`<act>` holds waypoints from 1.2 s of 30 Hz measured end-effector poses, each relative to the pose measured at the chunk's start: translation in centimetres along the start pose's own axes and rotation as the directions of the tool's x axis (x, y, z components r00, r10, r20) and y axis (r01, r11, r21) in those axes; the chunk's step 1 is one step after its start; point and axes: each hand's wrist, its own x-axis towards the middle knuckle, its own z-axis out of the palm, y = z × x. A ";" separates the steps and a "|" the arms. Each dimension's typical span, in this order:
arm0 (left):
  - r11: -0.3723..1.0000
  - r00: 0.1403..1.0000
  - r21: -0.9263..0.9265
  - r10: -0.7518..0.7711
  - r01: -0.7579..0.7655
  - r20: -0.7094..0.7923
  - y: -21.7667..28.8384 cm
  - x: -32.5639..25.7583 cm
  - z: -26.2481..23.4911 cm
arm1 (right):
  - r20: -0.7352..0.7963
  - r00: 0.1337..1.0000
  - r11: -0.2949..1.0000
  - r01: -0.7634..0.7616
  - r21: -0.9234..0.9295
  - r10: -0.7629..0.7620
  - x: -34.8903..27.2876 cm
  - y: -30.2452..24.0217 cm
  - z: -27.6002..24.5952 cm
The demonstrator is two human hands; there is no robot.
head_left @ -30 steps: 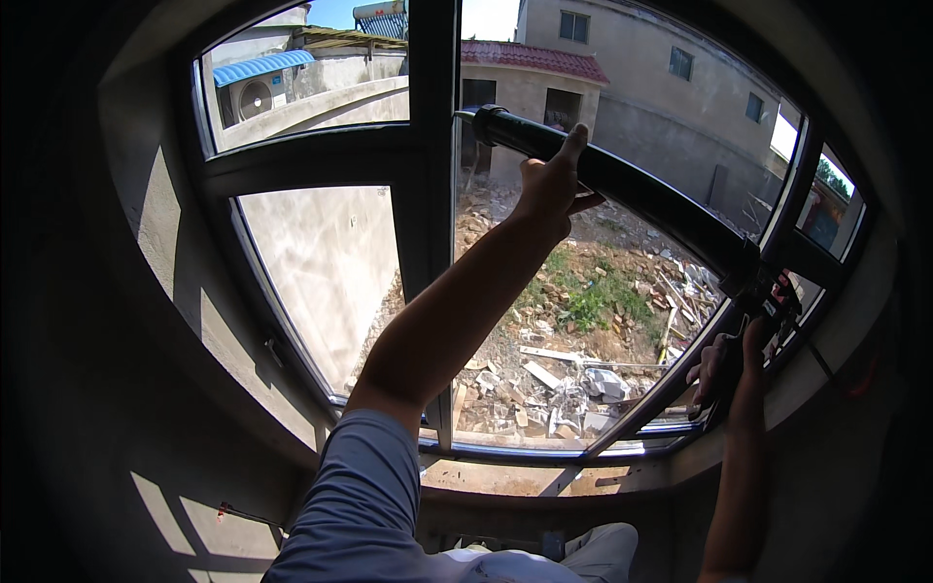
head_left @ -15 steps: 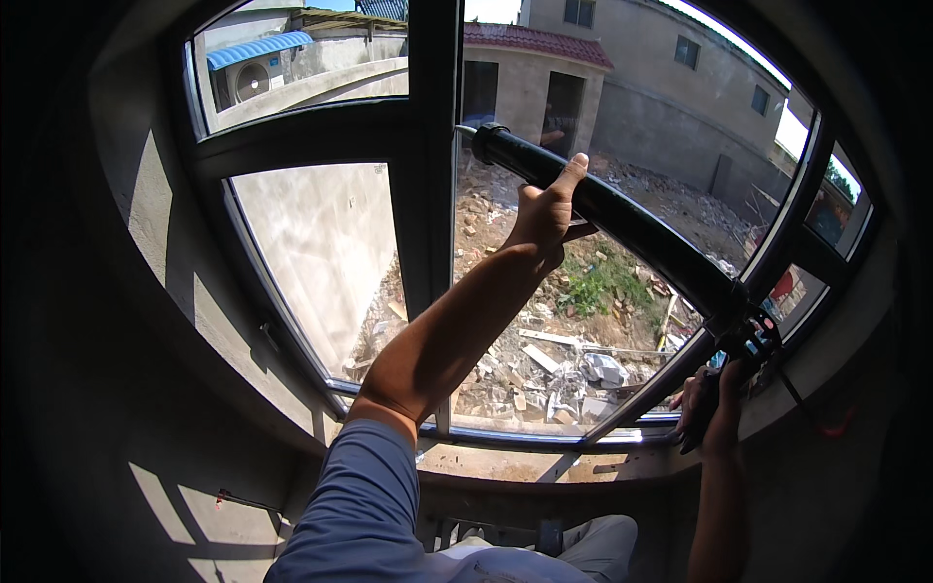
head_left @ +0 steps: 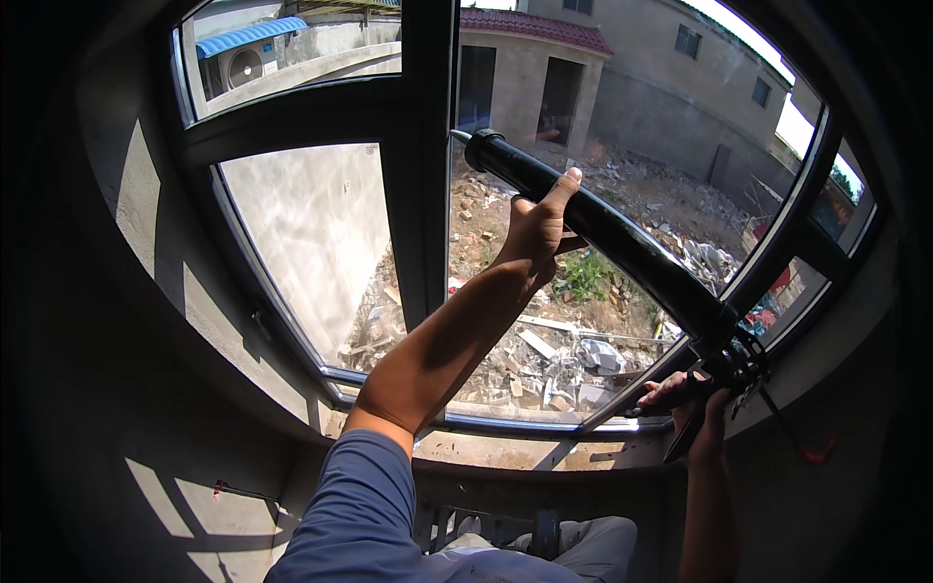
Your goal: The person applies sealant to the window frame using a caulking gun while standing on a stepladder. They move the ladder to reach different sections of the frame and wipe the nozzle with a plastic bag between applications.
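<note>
A long black caulking gun point(head_left: 622, 238) slants across the window, its pale nozzle at the upper left against the dark upright window bar point(head_left: 425, 175). My left hand point(head_left: 540, 222) is closed around the front half of the barrel from below, thumb lying along its top. At the lower right my right hand point(head_left: 702, 396) is wrapped around the handle, with some fingers showing beside the trigger. A thin rod with a red hooked end sticks out behind the handle. The large glass pane lies just beyond the barrel.
A stone-like sill point(head_left: 525, 453) runs below the window, with small bits of debris on it. Bare grey walls point(head_left: 87, 389) curve around both sides. A window handle point(head_left: 260, 325) juts from the left frame. Outside lie rubble point(head_left: 559, 374), a grey building and an air conditioner point(head_left: 246, 66).
The nozzle has slid slightly down along the upright bar. My right hand and the gun's rear have shifted a little left, and the fingers on the handle look more extended. The view has tilted slightly.
</note>
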 end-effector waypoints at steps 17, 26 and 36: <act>0.989 0.971 0.043 -0.129 0.140 -0.199 -6.9 -3.3 -5.6 | -0.101 0.991 0.962 -0.113 -0.248 0.090 -4.3 7.9 -1.2; 0.964 0.932 0.088 -0.214 0.250 -0.293 -11.9 -5.5 -10.3 | -0.084 0.992 0.953 -0.113 -0.281 0.093 -7.2 15.0 -1.9; 0.950 0.918 0.027 -0.294 0.312 -0.266 -18.8 -7.4 -16.2 | -0.063 0.991 0.953 -0.133 -0.272 0.120 -11.2 24.6 -4.8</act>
